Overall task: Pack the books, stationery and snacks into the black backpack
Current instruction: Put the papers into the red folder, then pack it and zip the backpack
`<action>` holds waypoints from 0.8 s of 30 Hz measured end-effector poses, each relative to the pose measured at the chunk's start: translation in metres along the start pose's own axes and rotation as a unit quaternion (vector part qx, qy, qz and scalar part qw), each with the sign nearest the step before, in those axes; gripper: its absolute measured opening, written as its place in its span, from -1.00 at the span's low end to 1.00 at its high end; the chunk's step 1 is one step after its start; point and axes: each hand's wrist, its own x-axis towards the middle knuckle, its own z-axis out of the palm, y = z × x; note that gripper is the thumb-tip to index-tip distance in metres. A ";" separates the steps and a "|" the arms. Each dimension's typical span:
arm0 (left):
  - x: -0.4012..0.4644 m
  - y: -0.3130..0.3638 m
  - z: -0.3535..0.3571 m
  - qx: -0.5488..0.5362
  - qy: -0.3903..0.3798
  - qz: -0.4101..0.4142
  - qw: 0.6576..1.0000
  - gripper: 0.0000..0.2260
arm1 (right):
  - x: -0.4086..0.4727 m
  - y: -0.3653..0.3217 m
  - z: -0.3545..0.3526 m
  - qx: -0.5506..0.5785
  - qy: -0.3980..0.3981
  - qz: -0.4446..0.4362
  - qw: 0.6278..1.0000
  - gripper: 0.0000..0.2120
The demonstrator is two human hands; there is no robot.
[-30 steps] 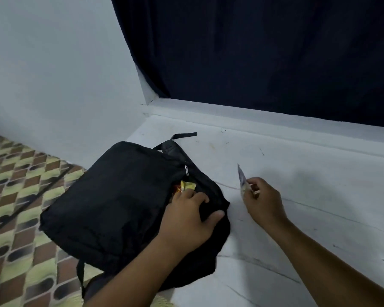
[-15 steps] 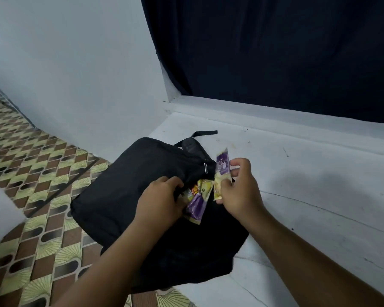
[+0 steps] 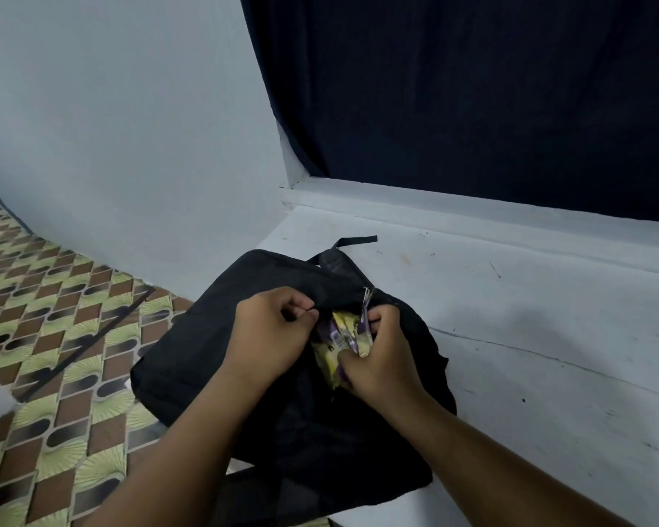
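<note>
Backpack (image 3: pixel 221 348) lies on the white ledge (image 3: pixel 529 336), overhanging its edge. Left hand (image 3: pixel 271 332) pinches the opening's edge; right hand (image 3: pixel 381 359) grips the snack packets (image 3: pixel 339 336) at the mouth. Best to hold the opening wide — push the packets deep, clear of the zip.

Both hands meet at frame centre, fingers curled.
The left hand (image 3: pixel 271 332) pinches black fabric at its fingertips; the right hand (image 3: pixel 381 359), just right of it, grips yellow-and-purple packets; both forearms enter from the bottom edge.
</note>
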 end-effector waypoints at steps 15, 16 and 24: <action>0.007 0.002 -0.018 -0.058 -0.004 0.088 0.994 -0.86 | 0.009 -0.001 -0.009 -0.043 -0.361 -0.099 0.926 -0.67; 0.007 0.001 -0.018 -0.056 -0.007 0.091 0.994 -0.86 | 0.010 0.001 -0.011 -0.018 -0.348 -0.091 0.933 -0.53; 0.005 -0.001 -0.010 -0.070 -0.009 0.082 0.994 -0.84 | 0.006 0.005 0.012 0.085 -0.113 -0.070 0.987 -0.85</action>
